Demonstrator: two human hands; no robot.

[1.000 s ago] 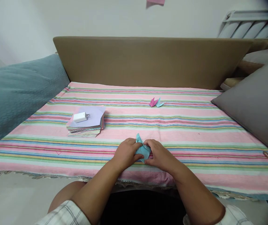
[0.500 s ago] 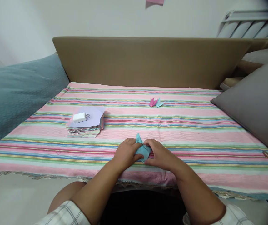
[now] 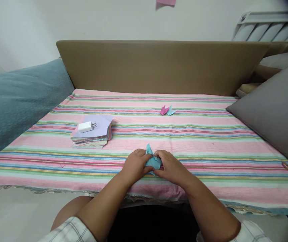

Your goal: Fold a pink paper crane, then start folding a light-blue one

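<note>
A light blue piece of folded paper (image 3: 153, 162) is held low over the striped cloth near its front edge. My left hand (image 3: 137, 164) pinches its left side, thumb below and index finger above. From the right, my right hand (image 3: 168, 166) grips the same paper with thumb and fingers, its thumb close to my left thumb. One pointed tip stands up beyond my fingers; parts of the paper's edges are hidden behind them. Farther back lie a small magenta folded paper (image 3: 163, 110) and a light blue one (image 3: 170, 110), touching each other.
A stack of paper sheets (image 3: 96, 136) lies at the left with a white charger plug (image 3: 85, 126) on top. The striped cloth (image 3: 139, 127) covers the seat. A teal cushion (image 3: 25, 97) borders the left, a grey pillow (image 3: 275, 107) the right. A small brownish loop (image 3: 287, 166) lies far right.
My right thumb has moved slightly inward and up, and the lower right part of the blue paper appears more folded in. My left hand stays in place.
</note>
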